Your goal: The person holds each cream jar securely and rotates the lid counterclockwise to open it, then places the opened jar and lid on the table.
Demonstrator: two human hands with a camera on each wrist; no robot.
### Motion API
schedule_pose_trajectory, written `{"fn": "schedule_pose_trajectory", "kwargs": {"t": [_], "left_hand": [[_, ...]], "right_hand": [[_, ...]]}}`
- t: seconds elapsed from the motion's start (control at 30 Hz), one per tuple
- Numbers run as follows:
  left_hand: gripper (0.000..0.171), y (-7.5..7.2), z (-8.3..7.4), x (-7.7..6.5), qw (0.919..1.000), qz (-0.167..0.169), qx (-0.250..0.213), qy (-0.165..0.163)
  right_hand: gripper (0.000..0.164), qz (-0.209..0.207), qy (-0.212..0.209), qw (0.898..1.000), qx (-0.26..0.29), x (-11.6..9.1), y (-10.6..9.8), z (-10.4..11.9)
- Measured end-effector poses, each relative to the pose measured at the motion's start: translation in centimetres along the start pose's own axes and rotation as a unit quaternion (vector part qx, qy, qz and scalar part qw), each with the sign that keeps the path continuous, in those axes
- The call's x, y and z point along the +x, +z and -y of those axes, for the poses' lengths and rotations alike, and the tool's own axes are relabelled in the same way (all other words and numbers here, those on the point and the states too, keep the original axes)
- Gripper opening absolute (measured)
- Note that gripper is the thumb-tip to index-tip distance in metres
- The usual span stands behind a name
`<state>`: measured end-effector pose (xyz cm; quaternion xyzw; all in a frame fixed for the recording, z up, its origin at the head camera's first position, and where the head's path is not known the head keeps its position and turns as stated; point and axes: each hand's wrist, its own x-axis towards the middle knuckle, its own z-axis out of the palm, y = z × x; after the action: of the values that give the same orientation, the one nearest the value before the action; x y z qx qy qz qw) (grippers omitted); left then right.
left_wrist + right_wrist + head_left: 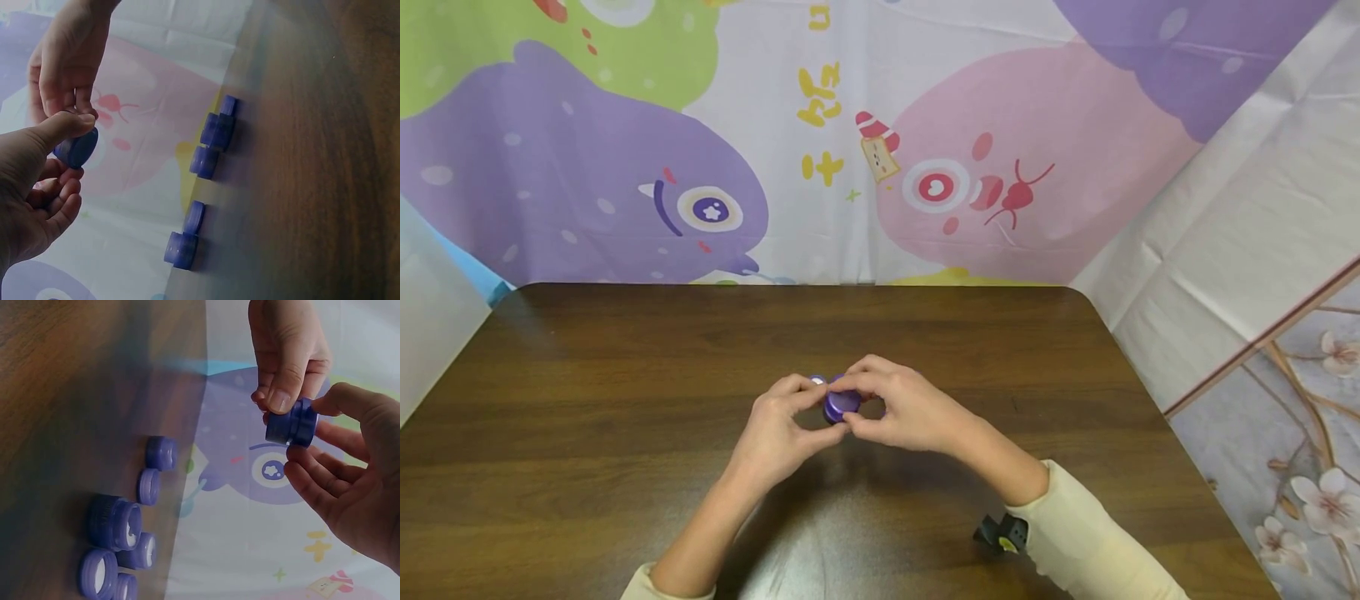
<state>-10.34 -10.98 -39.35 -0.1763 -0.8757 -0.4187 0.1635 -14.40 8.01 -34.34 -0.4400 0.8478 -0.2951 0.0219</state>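
Note:
Both hands meet over the table around a small purple cream jar [279,429], which is tilted onto its side in the right wrist view. My left hand [778,429] pinches the jar's body between thumb and fingers. With thumb and fingertips, my right hand [910,404] grips its purple lid [304,422], which sits at the jar's mouth. On the table beyond stand more purple jars, among them an open jar [115,524] with white cream inside. Near it lie a loose lid [149,486] and an upturned lid [98,575] with a white inside.
A dark brown wooden table [587,467] spreads under the hands. A cartoon-printed cloth [820,233] hangs along its far edge, and a white panel [433,308] stands at the left. A black device [1000,533] shows by the right sleeve.

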Motion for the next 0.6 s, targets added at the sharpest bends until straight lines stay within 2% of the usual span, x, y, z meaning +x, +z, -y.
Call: {"fn": "schedule_pose_trajectory", "kwargs": {"t": [0.13, 0.37, 0.6], "left_hand": [[0.045, 0.02, 0.01, 0.02, 1.0000, -0.004, -0.002, 0.000], [0.045, -0.07, -0.18, 0.06, 1.0000, -0.007, -0.003, -0.003], [0.046, -0.03, -0.19, -0.01, 1.0000, -0.005, -0.007, 0.005]], "right_hand": [[0.033, -0.006, -0.008, 1.000, 0.002, -0.08, -0.05, -0.01], [0.031, -0.028, 0.010, 0.999, 0.015, -0.14, -0.13, 0.03], [0.030, -0.003, -0.011, 1.000, 0.008, -0.23, -0.26, 0.01]]}}
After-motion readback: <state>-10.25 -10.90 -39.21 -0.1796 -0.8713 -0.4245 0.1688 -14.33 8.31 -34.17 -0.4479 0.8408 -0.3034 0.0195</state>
